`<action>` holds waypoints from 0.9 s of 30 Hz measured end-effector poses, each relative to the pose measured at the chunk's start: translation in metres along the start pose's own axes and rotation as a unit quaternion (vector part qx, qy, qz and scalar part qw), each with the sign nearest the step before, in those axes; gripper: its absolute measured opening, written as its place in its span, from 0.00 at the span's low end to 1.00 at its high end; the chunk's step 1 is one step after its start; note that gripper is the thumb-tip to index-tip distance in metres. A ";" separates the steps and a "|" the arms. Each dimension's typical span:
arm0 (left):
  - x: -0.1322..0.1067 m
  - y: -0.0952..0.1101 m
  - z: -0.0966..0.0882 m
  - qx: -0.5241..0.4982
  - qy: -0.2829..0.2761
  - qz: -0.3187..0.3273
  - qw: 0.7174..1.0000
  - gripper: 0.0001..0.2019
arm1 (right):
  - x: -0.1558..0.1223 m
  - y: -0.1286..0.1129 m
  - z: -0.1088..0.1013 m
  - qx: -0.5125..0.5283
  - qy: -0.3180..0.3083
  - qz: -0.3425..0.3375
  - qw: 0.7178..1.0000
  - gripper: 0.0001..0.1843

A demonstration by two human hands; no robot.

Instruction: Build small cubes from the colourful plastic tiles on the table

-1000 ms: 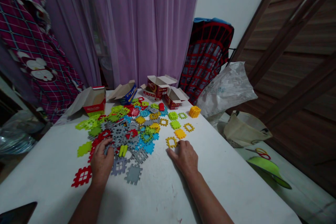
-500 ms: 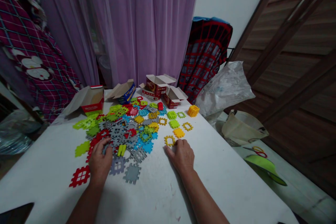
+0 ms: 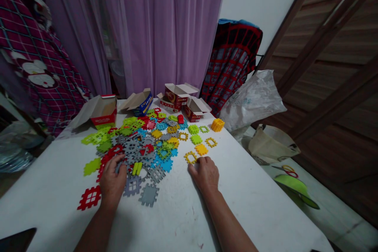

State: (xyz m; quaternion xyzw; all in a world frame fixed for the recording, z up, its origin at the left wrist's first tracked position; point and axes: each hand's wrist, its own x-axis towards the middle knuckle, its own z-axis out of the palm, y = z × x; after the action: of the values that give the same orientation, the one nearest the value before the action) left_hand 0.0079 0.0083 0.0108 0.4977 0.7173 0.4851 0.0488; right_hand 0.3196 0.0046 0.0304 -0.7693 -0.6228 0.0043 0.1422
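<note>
A heap of flat interlocking plastic tiles (image 3: 141,141) in grey, red, green, blue and yellow covers the middle of the white table (image 3: 260,204). My left hand (image 3: 112,181) rests on the heap's near left edge, fingers curled over grey and red tiles, beside a red grid tile (image 3: 89,198). My right hand (image 3: 205,174) lies palm down on the table, fingers loosely bent, its fingertips next to a yellow frame tile (image 3: 190,158). A stack of yellow tiles (image 3: 217,125) stands at the far right.
Several opened cardboard boxes (image 3: 177,98) stand along the table's far edge before a purple curtain. A plastic bag (image 3: 254,100) and a cloth bag (image 3: 273,149) lie right of the table. A dark flat object (image 3: 14,239) sits at the near left corner.
Both hands stay almost where they were. The view has shifted slightly; my right hand has crept a little toward the yellow frame tile.
</note>
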 end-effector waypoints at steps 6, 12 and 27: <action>0.000 0.001 -0.002 0.011 -0.015 -0.008 1.000 0.17 | 0.018 0.044 0.003 0.143 0.063 -0.021 0.988 0.20; 0.001 -0.003 0.000 0.003 -0.005 0.003 1.000 0.16 | 0.078 0.096 -0.003 0.198 0.100 0.109 0.969 0.22; 0.002 -0.010 0.000 0.021 -0.010 0.003 1.000 0.17 | 0.096 0.096 0.005 0.074 0.045 0.075 0.993 0.21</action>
State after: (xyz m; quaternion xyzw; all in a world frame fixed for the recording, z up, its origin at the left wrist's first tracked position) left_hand 0.0009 0.0094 0.0042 0.5052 0.7255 0.4653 0.0438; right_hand 0.4321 0.0802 0.0210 -0.8006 -0.5546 0.0264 0.2255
